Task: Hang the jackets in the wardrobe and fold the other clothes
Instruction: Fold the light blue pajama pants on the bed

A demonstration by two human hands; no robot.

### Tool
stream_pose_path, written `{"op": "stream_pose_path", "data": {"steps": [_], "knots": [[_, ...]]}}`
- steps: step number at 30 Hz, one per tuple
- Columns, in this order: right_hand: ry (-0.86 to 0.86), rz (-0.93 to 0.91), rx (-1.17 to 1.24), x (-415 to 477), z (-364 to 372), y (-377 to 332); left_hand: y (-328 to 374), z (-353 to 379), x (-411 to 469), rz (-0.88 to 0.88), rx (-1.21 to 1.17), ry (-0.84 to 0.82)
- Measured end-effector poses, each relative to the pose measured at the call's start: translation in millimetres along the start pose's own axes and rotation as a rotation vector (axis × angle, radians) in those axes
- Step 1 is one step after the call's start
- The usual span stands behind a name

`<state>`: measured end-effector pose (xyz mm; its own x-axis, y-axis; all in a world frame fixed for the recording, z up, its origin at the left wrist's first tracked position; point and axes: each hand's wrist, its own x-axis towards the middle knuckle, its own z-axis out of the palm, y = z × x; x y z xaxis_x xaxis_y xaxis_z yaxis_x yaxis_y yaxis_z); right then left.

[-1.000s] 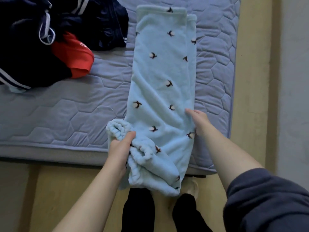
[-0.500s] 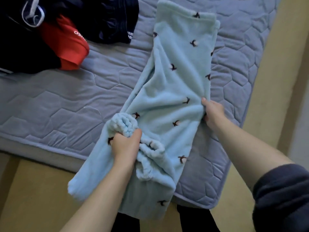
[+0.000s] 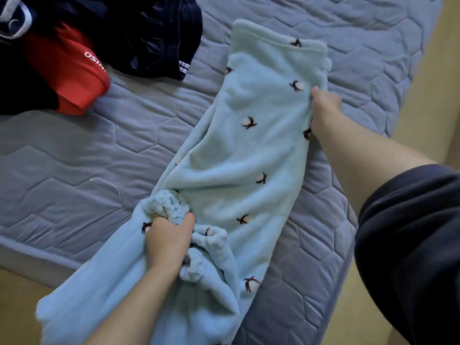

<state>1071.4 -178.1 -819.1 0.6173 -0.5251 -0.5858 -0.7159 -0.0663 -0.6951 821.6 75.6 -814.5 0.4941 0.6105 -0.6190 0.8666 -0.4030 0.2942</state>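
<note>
The left hand [image 3: 169, 240] is clenched in a fist on the bunched, ribbed part of the light blue fleece trousers [image 3: 249, 150], fingers curled tight into the cloth. That part looks like the elastic waistband, though the folds hide its exact shape. Nearer than this hand, the loose end of the trousers hangs over the near edge of the bed [image 3: 74, 158] towards the floor [image 3: 428, 83].

Beyond the fist the trousers run diagonally up and to the right across the quilted grey-blue mattress, lying fairly flat and showing small dark sprig motifs. The right hand [image 3: 323, 105], at the end of a bare forearm reaching out of a dark sleeve [image 3: 410, 232], grips the right-hand edge of the cloth about two thirds of the way along. Its fingers are closed on the cloth and its fingertips are tucked out of sight behind the edge. The hemmed far end of the trousers lies just past this hand, resting on the mattress.

At the far left of the bed, well apart from the trousers, a heap of dark navy clothes [image 3: 149, 33] with white stripes lies crumpled. A red garment [image 3: 67, 68] with white lettering pokes out of it.
</note>
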Motion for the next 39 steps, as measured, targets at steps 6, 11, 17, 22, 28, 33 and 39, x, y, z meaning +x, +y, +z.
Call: {"op": "stream_pose_path", "data": {"steps": [6, 11, 17, 22, 28, 33, 39], "knots": [[-0.053, 0.074, 0.016, -6, -6, 5, 3, 1, -2, -0.012, 0.016, 0.010], [-0.068, -0.007, -0.044, -90, -24, 33, 18, -22, -13, -0.091, 0.012, -0.104], [-0.274, 0.271, -0.148, -218, -67, 86, 12, -98, -62, -0.241, -0.332, -0.356], [-0.286, 0.286, -0.340, -322, -58, 117, -15, -172, -107, -0.307, -0.457, -0.495], [-0.294, 0.815, 0.000, -449, -61, 124, -74, -239, -156, -0.298, -0.576, -0.580], [-0.614, 1.101, 0.328, -564, -74, 156, -149, -274, -199, -0.402, -0.746, -0.596], [-0.559, 1.007, 0.426, -658, -83, 229, -272, -308, -238, -0.382, -0.819, -0.698]]}}
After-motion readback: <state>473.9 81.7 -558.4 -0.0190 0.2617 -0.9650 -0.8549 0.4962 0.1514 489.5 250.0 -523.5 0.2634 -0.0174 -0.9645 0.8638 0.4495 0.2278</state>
